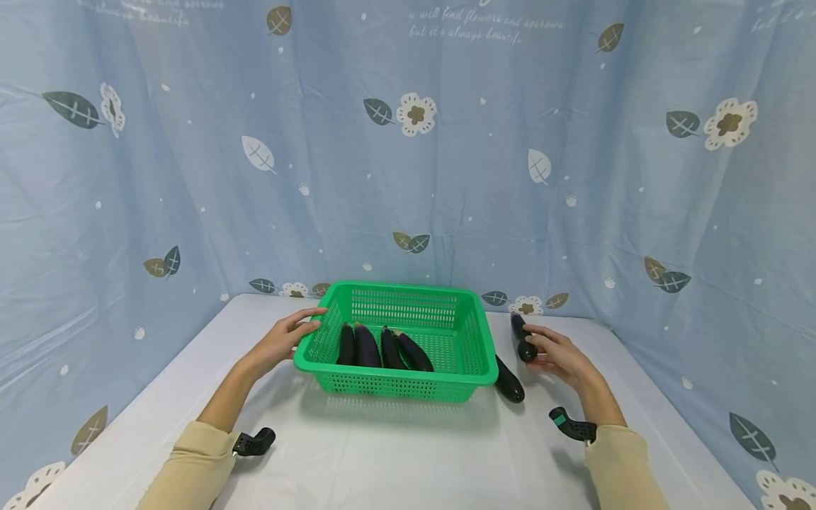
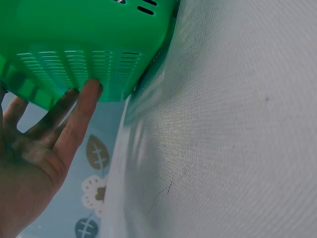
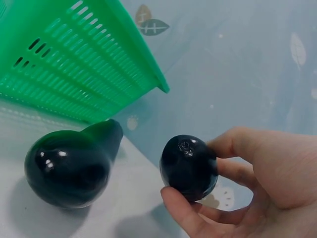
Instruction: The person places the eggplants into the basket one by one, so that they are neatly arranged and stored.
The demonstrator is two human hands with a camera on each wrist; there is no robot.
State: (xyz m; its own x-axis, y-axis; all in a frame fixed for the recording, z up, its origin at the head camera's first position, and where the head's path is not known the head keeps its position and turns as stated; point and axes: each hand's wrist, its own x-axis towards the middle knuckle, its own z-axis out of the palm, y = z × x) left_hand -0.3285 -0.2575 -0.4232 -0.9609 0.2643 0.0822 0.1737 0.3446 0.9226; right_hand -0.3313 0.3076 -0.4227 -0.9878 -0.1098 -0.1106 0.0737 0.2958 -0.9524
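In the head view my left hand (image 1: 278, 345) holds the left rim of a green plastic basket (image 1: 408, 378). The left wrist view has its fingers (image 2: 79, 119) against the outside of the slotted wall. Several dark purple eggplants (image 1: 366, 347) lie side by side in the basket's left and middle part. My right hand (image 1: 561, 356), to the basket's right, grips another eggplant (image 3: 188, 166) between thumb and fingers, its rounded end toward me. One more eggplant (image 3: 69, 168) lies on the table beside the basket's right wall, nearer to me than the held one.
A white cloth covers the table (image 1: 382, 453). Behind it and along both sides hangs a blue curtain (image 1: 472, 191) with leaf and flower prints. Black wrist mounts (image 1: 255, 443) are strapped over the beige sleeves (image 1: 197, 460).
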